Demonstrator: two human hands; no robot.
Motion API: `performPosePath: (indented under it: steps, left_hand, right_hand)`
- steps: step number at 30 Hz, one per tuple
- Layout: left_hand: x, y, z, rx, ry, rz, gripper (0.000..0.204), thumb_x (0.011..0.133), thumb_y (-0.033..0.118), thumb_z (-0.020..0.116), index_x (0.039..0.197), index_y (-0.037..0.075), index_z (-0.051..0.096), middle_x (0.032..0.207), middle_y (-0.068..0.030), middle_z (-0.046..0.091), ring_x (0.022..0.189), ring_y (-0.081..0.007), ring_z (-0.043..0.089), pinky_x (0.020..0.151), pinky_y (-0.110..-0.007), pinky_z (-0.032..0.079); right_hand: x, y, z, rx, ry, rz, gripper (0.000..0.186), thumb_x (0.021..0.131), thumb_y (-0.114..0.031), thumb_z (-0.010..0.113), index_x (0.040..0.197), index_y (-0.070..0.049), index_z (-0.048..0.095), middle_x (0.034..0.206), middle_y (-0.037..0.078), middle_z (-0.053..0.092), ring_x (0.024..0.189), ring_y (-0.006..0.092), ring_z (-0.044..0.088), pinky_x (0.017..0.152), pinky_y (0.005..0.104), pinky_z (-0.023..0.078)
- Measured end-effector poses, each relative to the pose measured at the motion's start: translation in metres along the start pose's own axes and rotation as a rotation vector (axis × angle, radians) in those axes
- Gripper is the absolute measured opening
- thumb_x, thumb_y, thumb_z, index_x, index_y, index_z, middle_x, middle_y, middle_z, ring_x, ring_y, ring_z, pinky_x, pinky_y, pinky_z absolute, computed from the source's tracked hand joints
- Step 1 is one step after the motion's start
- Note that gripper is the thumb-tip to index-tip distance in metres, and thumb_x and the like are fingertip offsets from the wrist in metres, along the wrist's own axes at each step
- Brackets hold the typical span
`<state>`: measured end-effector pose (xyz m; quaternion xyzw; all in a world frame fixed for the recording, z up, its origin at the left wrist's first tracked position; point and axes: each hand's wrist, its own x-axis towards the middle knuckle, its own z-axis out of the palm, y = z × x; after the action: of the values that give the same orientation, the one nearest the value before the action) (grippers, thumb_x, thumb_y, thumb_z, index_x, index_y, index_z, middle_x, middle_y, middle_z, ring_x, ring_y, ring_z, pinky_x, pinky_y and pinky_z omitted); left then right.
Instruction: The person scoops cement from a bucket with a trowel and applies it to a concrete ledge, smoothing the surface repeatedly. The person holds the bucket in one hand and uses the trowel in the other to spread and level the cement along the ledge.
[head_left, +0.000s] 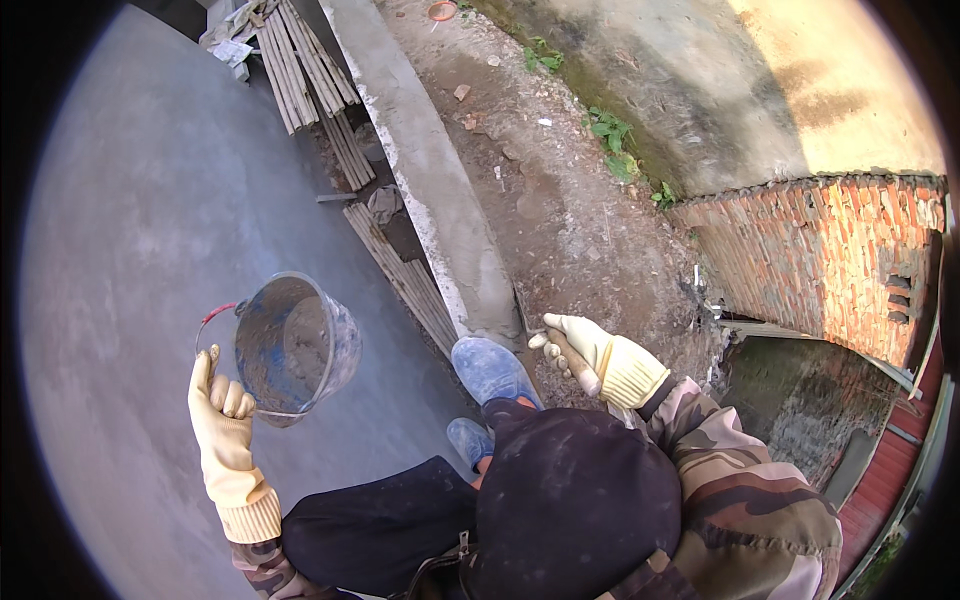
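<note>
My left hand (222, 415), in a cream rubber-coated glove, is closed on the wire handle of a dirty bucket (343, 345), with the index finger stretched along it. The bucket is tilted toward me and shows grey mortar (305, 338) in its bottom; a red grip (217, 312) sits on the handle. My right hand (597, 355), gloved alike, is wrapped round the wooden handle (578, 362) of what looks like a trowel, held above the end of a mortar-topped low wall (425, 170). Its blade shows only as a thin edge beside the wall.
My blue shoes (490, 370) stand by the wall's near end. To the left is a smooth grey surface (130, 230). Bundled wooden poles (290, 65) lie left of the wall. On the right are a dirt strip (560, 210), weeds (612, 135) and a brick wall (830, 260).
</note>
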<state>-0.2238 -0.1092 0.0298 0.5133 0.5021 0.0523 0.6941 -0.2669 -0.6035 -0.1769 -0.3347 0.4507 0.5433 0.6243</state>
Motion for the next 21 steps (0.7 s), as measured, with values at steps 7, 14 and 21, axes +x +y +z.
performPosePath:
  steps: [7,14,21]
  left_hand:
    - [0.007,-0.001,-0.003,-0.014,0.013,-0.018,0.020,0.110,0.032,0.067,0.114,0.012,0.070,0.060,0.0085,0.018,0.051,-0.0070,0.017,0.049,-0.028,0.018]
    - [0.013,0.000,-0.006,-0.054,0.054,-0.062,0.020,0.110,0.032,0.067,0.110,0.012,0.071,0.059,0.0088,0.019,0.050,-0.0073,0.016,0.049,-0.029,0.018]
    - [0.013,0.000,-0.003,-0.041,0.095,-0.057,0.020,0.111,0.032,0.066,0.109,0.012,0.070,0.058,0.0087,0.019,0.049,-0.0076,0.017,0.049,-0.029,0.019]
  right_hand:
    - [0.036,-0.200,0.051,-0.225,-0.082,-0.287,0.054,0.116,-0.049,0.040,0.111,-0.004,0.068,0.061,-0.009,0.050,0.044,0.0067,0.045,0.041,0.0262,0.038]
    - [0.044,-0.329,0.113,-0.285,-0.084,-0.599,0.052,0.116,-0.043,0.046,0.104,-0.001,0.073,0.059,-0.006,0.056,0.041,0.0061,0.046,0.038,0.0228,0.038]
    - [0.049,-0.354,0.132,-0.478,-0.011,-0.838,0.052,0.116,-0.044,0.047,0.102,-0.001,0.073,0.059,-0.006,0.056,0.041,0.0059,0.045,0.038,0.0224,0.038]
